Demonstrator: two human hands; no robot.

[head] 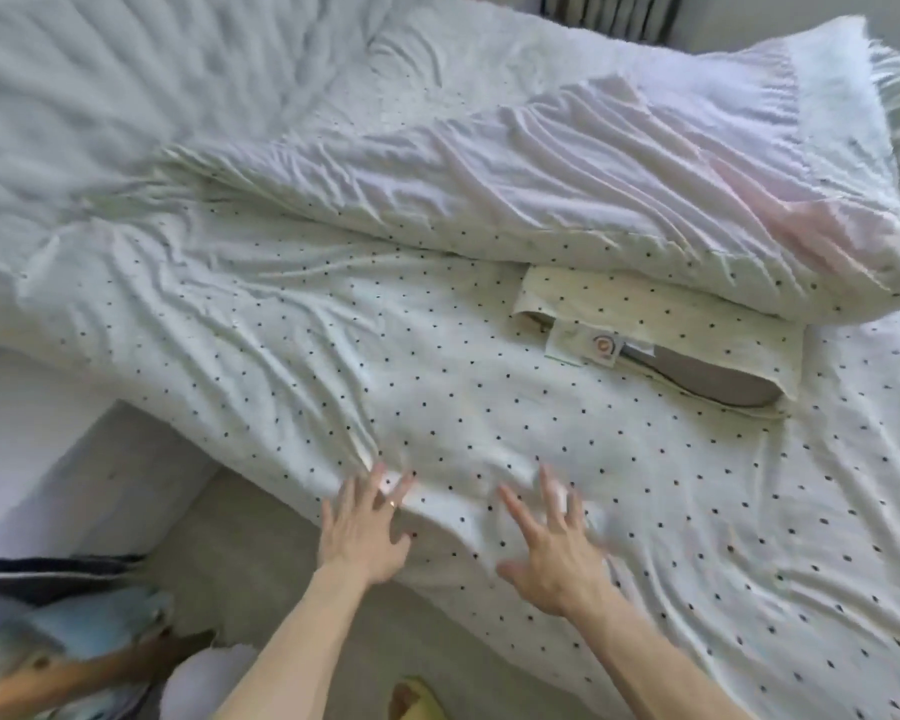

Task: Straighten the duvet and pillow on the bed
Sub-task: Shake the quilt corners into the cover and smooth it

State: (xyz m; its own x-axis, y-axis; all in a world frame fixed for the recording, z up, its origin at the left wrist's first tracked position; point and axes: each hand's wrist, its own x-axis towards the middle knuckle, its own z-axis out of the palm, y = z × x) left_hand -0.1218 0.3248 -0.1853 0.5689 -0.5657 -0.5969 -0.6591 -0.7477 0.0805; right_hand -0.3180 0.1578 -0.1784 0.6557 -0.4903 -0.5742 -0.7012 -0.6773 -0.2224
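A white duvet (292, 314) with small dark dots covers the bed, wrinkled, its upper part folded back into a thick roll (567, 200) showing the plain white underside. Below that fold lies a dotted pillow (661, 335) whose case gapes, showing a grey inner and a label. My left hand (365, 532) hovers with spread fingers at the duvet's near edge, a ring on one finger. My right hand (552, 553) is spread just above or on the duvet beside it. Neither hand holds anything.
A white blanket or second pillow (811, 96) lies at the far right corner. Grey carpet (261, 574) runs along the bedside. Blurred blue and dark items (63, 605) sit bottom left, and a yellow slipper (422, 701) shows at the bottom edge.
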